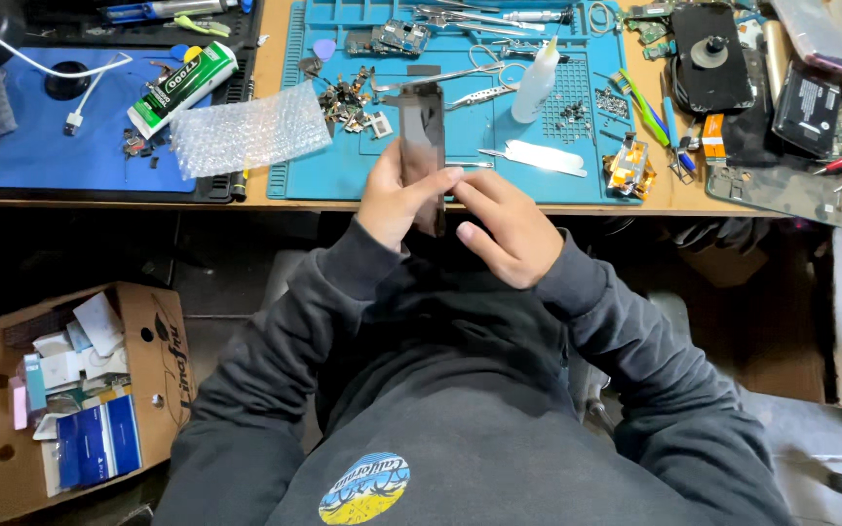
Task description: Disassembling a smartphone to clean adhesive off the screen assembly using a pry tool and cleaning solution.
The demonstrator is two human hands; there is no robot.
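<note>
Dark and glossy, a slim phone-like panel (425, 146) stands between both hands just above the desk (265, 58) edge, its long axis running away from the person. The left hand (397, 195) grips its lower left side; the right hand (504, 229) pinches what seems the lower right edge. Beyond lie a blue work mat (499, 136), tweezers (479, 95) and a white squeeze bottle (536, 86).

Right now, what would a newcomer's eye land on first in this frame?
First, the dark flat phone panel held upright at the desk edge, the left hand gripping it and the right hand touching its lower edge. Behind it lies a blue work mat strewn with small parts, with a sheet of bubble wrap to its left. A cardboard box of packaging sits on the floor, lower left.
</note>
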